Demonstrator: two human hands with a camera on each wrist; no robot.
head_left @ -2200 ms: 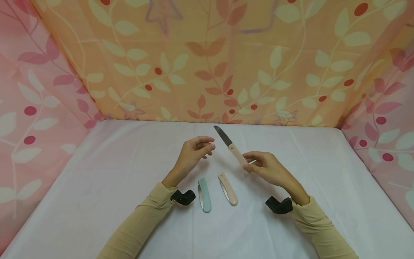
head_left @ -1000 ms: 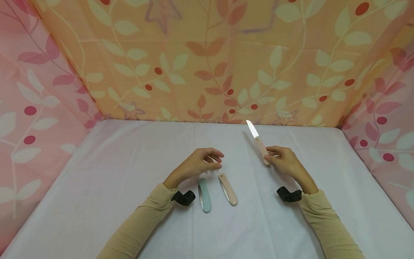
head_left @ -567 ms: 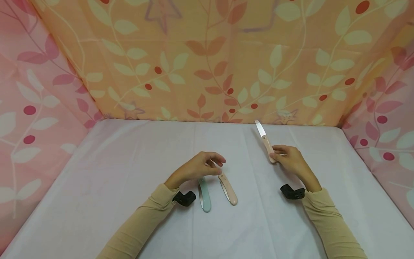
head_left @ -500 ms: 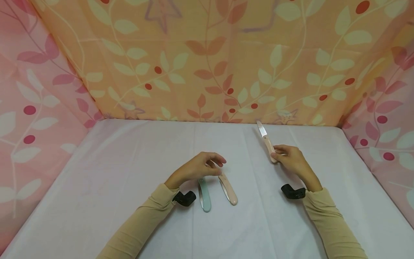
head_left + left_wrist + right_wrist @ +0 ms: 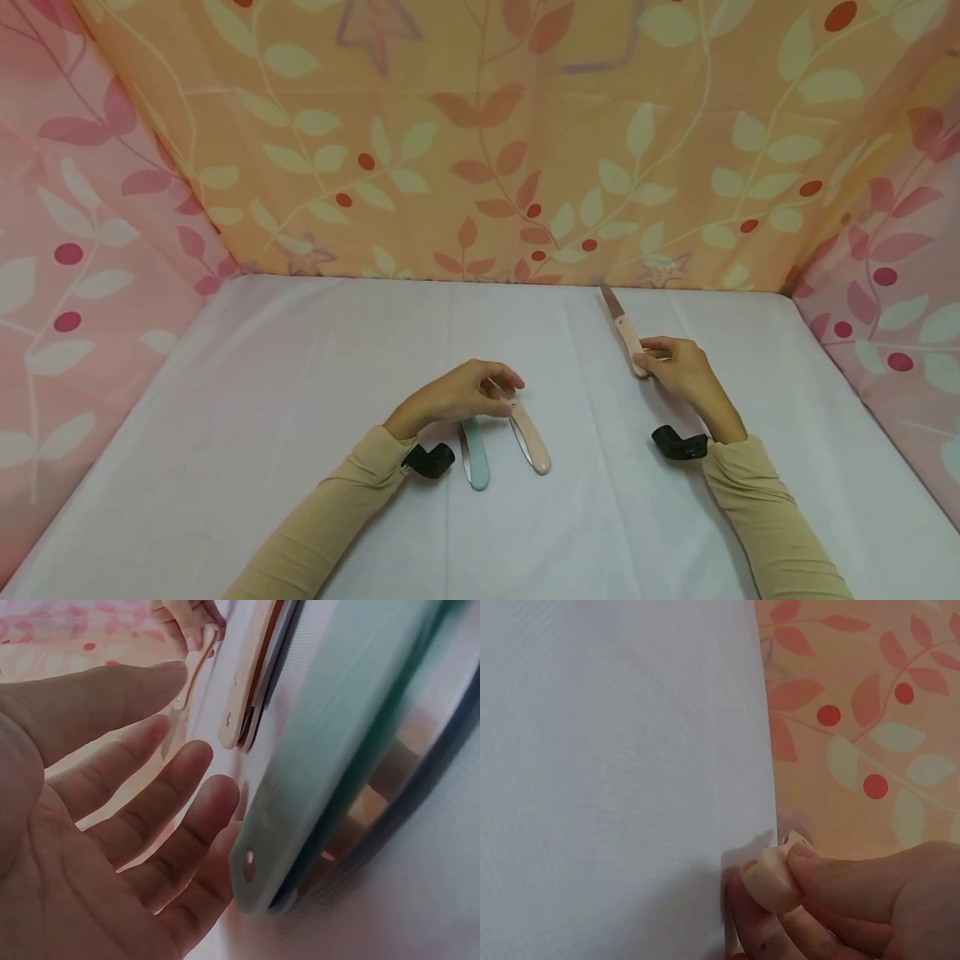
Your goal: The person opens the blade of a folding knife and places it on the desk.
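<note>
My right hand [image 5: 678, 367] pinches the pale pink handle of an unfolded folding knife [image 5: 630, 343] at the right, blade pointing to the back wall. In the right wrist view, thumb and fingers of the right hand [image 5: 862, 892] grip the butt of that folding knife [image 5: 771, 883]. My left hand [image 5: 453, 393] hovers with relaxed fingers over two folded knives, holding nothing. One is a mint green folded knife [image 5: 477, 462], its top end hidden by the hand; the other is a peach folded knife [image 5: 532, 442]. The left wrist view shows the mint green knife [image 5: 330, 742] close beside the fingertips.
A white cloth [image 5: 300, 375] covers the table. Orange leaf-patterned fabric [image 5: 420, 150] rises behind it, with pink patterned fabric at both sides. A black device [image 5: 429, 460] sits on the left wrist, another black device [image 5: 679, 443] on the right.
The right hand has carried the unfolded knife from the middle to the right, its blade turning darker just now. The left hand has come right and down, over the folded knives.
</note>
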